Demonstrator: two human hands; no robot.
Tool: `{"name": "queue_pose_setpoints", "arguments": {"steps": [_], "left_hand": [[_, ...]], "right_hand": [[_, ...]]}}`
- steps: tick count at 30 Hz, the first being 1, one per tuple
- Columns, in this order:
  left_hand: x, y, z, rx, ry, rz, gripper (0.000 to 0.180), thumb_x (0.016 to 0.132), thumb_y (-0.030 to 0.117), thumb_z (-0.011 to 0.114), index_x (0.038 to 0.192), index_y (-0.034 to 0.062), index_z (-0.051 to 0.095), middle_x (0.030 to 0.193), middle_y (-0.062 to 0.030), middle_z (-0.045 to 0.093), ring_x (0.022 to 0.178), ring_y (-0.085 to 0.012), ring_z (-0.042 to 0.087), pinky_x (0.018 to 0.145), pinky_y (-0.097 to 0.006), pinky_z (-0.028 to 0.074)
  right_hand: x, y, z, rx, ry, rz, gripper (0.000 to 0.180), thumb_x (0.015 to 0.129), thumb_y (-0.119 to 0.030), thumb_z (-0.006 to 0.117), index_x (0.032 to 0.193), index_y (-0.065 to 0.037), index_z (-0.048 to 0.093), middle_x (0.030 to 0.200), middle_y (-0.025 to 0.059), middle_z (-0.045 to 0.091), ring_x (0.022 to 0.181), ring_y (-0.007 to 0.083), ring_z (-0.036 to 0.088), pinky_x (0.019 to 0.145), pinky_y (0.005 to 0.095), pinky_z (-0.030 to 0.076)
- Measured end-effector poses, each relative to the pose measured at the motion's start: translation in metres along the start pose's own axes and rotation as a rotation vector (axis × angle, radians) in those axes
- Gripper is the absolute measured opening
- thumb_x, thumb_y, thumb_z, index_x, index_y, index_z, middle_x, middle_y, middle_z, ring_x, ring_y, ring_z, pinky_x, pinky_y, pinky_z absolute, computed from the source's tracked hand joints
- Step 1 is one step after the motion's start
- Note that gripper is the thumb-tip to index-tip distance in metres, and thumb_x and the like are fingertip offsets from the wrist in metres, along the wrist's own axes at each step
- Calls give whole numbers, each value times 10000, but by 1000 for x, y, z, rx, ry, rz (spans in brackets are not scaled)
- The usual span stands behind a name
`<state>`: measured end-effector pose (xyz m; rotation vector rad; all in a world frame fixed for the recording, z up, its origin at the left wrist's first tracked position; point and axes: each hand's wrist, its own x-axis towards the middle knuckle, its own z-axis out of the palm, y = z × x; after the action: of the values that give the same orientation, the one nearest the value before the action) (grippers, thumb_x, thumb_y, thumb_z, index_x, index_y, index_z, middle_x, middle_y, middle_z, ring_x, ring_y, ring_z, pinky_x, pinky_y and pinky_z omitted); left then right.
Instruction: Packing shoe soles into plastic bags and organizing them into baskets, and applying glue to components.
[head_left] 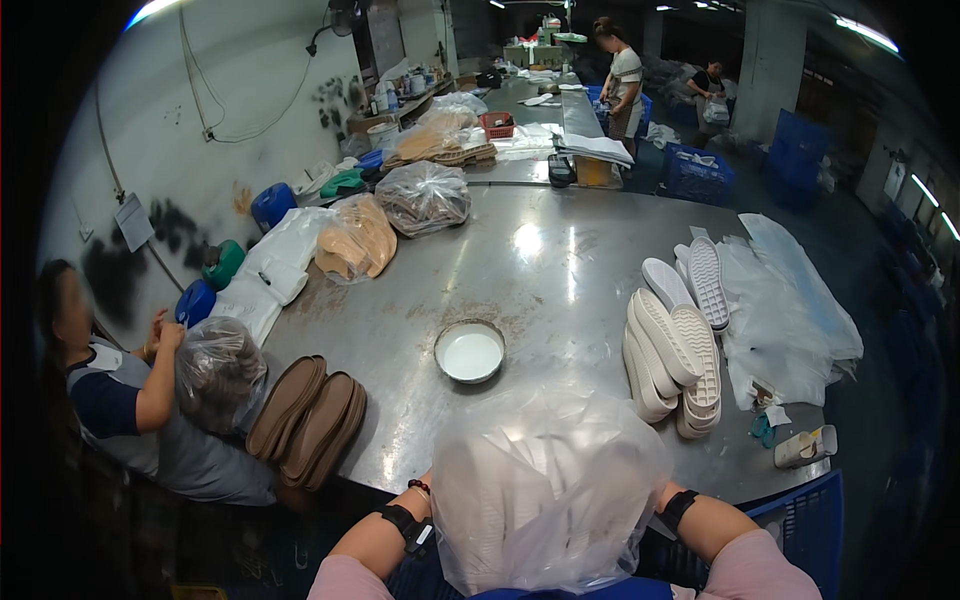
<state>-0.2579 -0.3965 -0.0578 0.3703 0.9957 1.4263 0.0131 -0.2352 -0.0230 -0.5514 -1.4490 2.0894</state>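
Note:
A large clear plastic bag (545, 490) full of white shoe soles stands right in front of me at the table's near edge. My left hand (429, 480) reaches against its left side and my right hand (661, 490) against its right side. The bag hides the fingers of both hands. To its right, white shoe soles (655, 345) lie stacked on the metal table (560, 290). Brown shoe soles (310, 420) rest in stacks to the left. Beyond the bag sits a round bowl (470, 352) with white liquid in it.
Flat plastic bags (785, 310) cover the table's right side, near a cup (805, 447) at the corner. A co-worker (130, 400) at the left handles a bag of soles (220, 370). More bagged soles (425, 197) lie farther back. A blue crate (810, 530) stands low at right.

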Motion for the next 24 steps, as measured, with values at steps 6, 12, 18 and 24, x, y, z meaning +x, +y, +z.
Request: {"name": "queue_pose_setpoints", "arguments": {"steps": [6,12,18,24], "left_hand": [[-39,39,51,118,-189,106,296,914,279,532,885,2,630,808,-80,637,816,-212,594,843,-346,454],[-28,120,142,411,-627,349,318,896,318,543,846,18,634,810,-77,642,881,-230,575,930,-371,397],[-13,133,132,1265,-636,616,186,854,235,585,861,69,668,956,-40,667,1075,-253,509,1008,-395,330],[-17,60,137,1713,-476,707,234,805,115,581,1017,192,643,1119,18,605,1212,-281,417,1003,-422,301]], "right_hand": [[-25,-37,-3,-65,-224,-105,205,839,-89,604,1032,-21,617,970,113,647,810,177,626,715,311,508],[-71,-130,-25,-149,-380,-174,201,843,-93,601,1033,-30,622,961,115,648,797,174,628,715,314,510],[-108,-140,22,-838,-324,-258,225,894,-196,544,826,16,578,731,72,630,721,142,626,669,292,496],[-139,-56,67,-1072,-320,-75,221,866,-296,522,800,-86,503,658,151,555,640,362,577,553,440,446]]}}
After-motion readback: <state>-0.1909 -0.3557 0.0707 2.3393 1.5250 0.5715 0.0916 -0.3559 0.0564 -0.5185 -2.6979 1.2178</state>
